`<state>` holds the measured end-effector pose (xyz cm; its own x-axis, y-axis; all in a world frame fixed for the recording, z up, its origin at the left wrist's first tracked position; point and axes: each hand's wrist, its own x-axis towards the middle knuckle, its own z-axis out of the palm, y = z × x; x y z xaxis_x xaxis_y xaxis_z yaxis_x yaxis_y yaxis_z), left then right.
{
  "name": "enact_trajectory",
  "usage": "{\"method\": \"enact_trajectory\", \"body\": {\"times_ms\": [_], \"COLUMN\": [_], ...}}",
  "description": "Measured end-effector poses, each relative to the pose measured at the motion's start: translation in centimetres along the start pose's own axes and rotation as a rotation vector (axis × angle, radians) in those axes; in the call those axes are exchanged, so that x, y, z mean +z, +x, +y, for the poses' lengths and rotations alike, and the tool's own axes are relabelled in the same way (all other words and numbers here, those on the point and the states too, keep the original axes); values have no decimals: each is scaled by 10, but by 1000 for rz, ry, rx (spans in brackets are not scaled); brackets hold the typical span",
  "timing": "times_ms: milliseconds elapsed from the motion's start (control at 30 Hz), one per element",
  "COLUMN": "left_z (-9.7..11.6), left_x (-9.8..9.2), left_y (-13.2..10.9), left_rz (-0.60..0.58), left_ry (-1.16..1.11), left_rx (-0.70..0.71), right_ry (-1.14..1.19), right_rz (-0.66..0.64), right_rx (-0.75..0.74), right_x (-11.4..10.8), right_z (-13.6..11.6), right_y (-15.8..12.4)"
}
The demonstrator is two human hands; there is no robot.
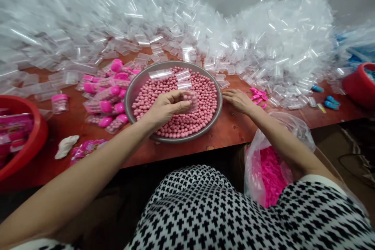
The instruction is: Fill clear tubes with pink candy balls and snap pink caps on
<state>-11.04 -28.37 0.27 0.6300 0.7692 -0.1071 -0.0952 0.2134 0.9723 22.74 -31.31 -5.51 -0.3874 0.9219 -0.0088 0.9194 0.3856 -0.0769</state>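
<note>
My left hand is closed around a small clear plastic container, pinched between thumb and fingers. Pink shows through its walls; whether balls are inside or behind it I cannot tell. It is over a round grey metal bowl full of small pink balls. A few empty clear containers lie on the balls at the back. At the bowl's right rim, my right hand rests low over the table with its fingers stretched out, and nothing visible in them. Loose pink caps lie just right of it.
Filled containers with pink caps are heaped left of the bowl. Empty clear containers form a large pile along the back. Red tubs stand at both ends. A plastic bag of pink pieces hangs below the table's front edge.
</note>
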Motion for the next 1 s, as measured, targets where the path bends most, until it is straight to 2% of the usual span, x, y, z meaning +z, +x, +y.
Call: {"method": "enact_trajectory", "body": {"times_ms": [100,300,433,500,567,633,733,800,900,1000], "left_z": [0,-2,-2,-2,-1,-1,-1,-2,-2,-3], "left_x": [-1,-2,1,2,4,4,3,2,0,-1], "left_y": [0,1,1,1,0,-1,-3,-5,-5,-4], "left_rz": [-22,-69,-61,-82,-114,-121,-93,-93,-90,-97], "left_ry": [-80,-122,-75,-46,-20,-1,-13,-20,59,195], "left_rx": [-47,-37,-24,-9,14,43,83,105,149,205], "right_ry": [35,173,677,821,746,621,615,729,908,793], "right_rz": [15,182,492,576,606,572,481,468,445,280], "right_rx": [120,329,507,471,346,219,146,155,149,16], "right_x": [9,16,-9,-30,-50,-64,-70,-68,-71,-85], "right_z": [-5,-2,-22,-48,-82,-115,-147,-152,-145,-139], "right_y": [5,-7,-11,-6,5,17,30,30,22,14]}}
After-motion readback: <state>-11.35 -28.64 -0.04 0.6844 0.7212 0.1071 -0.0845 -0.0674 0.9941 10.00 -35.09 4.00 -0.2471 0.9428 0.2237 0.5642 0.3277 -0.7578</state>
